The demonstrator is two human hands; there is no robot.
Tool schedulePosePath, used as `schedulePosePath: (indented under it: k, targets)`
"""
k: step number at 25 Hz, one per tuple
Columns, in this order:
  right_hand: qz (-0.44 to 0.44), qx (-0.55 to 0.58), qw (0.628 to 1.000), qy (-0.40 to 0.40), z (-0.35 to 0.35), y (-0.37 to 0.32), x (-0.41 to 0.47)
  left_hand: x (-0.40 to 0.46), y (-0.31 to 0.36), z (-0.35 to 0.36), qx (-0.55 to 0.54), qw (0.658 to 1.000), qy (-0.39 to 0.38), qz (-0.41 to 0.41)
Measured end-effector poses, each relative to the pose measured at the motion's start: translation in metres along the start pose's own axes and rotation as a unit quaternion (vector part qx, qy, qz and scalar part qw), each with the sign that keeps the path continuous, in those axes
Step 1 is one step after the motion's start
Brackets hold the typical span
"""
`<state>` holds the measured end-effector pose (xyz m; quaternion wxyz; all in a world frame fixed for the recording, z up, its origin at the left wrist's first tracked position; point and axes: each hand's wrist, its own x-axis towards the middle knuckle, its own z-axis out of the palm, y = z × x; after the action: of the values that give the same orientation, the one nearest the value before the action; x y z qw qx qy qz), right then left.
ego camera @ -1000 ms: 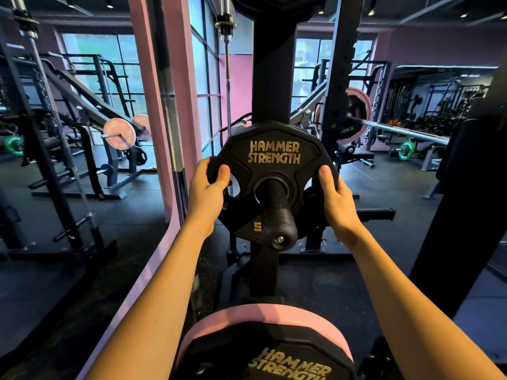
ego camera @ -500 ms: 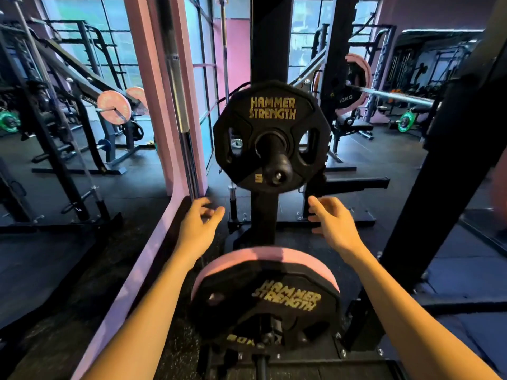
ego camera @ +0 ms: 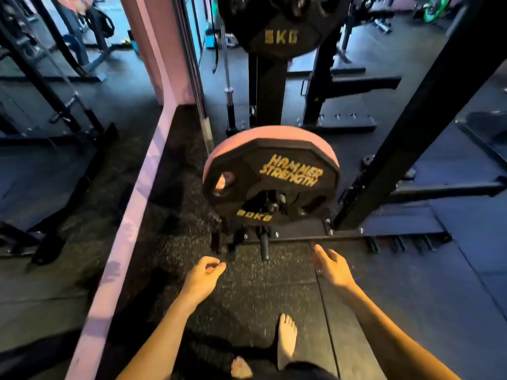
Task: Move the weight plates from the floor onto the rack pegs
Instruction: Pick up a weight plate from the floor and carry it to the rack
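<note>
Head view, looking down at the foot of a black rack post [ego camera: 270, 89]. A small black plate [ego camera: 278, 31] marked 5KG is sitting on the upper peg at the top edge of the frame, partly cut off. Lower down, a larger black plate [ego camera: 270, 182] with gold lettering is hanging on the lower peg, with a pink plate [ego camera: 270, 135] stacked just behind it, only its rim showing. Both hands are hovering above the speckled rubber floor [ego camera: 247, 297], near the lower plates but apart from them. The left hand [ego camera: 201, 277] is holding nothing, its fingers curling loosely inward. The right hand [ego camera: 330, 266] is also holding nothing, its fingers relaxed and slightly spread. Two bare feet [ego camera: 286, 338] are standing on the floor below the hands. A pink ledge [ego camera: 131, 215] is running along the left.
</note>
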<state>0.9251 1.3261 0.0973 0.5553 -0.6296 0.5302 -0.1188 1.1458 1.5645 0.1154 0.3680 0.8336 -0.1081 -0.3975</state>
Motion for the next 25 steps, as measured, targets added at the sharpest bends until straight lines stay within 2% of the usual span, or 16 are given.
schedulePosePath:
  k: [4, 7, 10, 13, 17, 21, 25]
  targets:
    - [0.118, 0.006, 0.993, -0.004, 0.004, 0.081, -0.055, -0.021, -0.088, 0.03, 0.093, 0.988, -0.064, -0.103]
    - [0.223, 0.009, 0.975, -0.009, -0.012, 0.139, -0.097, -0.05, -0.138, 0.054, 0.164, 0.965, -0.127, -0.159]
    - [0.313, 0.009, 0.95, -0.018, -0.038, 0.194, -0.138, -0.076, -0.157, 0.069, 0.245, 0.931, -0.189, -0.192]
    - [0.356, 0.041, 0.934, 0.008, -0.066, 0.225, -0.171, -0.084, -0.149, 0.088, 0.305, 0.91, -0.213, -0.183]
    - [0.378, 0.169, 0.906, 0.09, -0.117, 0.27, -0.22, -0.093, -0.106, 0.149, 0.371, 0.887, -0.233, -0.146]
    - [0.383, 0.21, 0.886, 0.154, -0.172, 0.335, -0.284, -0.11, -0.063, 0.248, 0.412, 0.869, -0.259, -0.086]
    - [0.416, 0.224, 0.86, 0.195, -0.24, 0.41, -0.361, -0.171, -0.039, 0.379, 0.476, 0.822, -0.311, -0.018]
